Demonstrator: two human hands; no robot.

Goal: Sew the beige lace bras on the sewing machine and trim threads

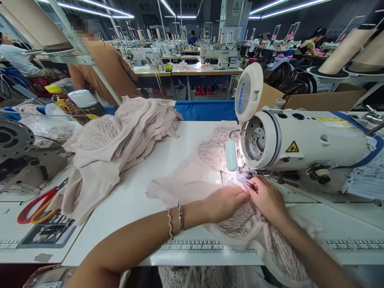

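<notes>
A pale pink lace garment piece (pixel 192 180) lies on the white table under the head of a white sewing machine (pixel 303 140). My left hand (pixel 226 202) rests flat on the lace, fingers pointing toward the needle area. My right hand (pixel 268 198) presses the lace just right of it, and pinches small dark tweezers (pixel 251 185) near the presser foot. A small lamp (pixel 231 155) lights the spot. The needle itself is hidden by glare.
A heap of pink fabric pieces (pixel 120 136) lies at the table's left. Red-and-orange scissors (pixel 39 204) rest at the far left. Thread cones (pixel 345 52) and a cardboard box (pixel 324 100) stand behind the machine. A person in a brown shirt (pixel 105 64) sits ahead.
</notes>
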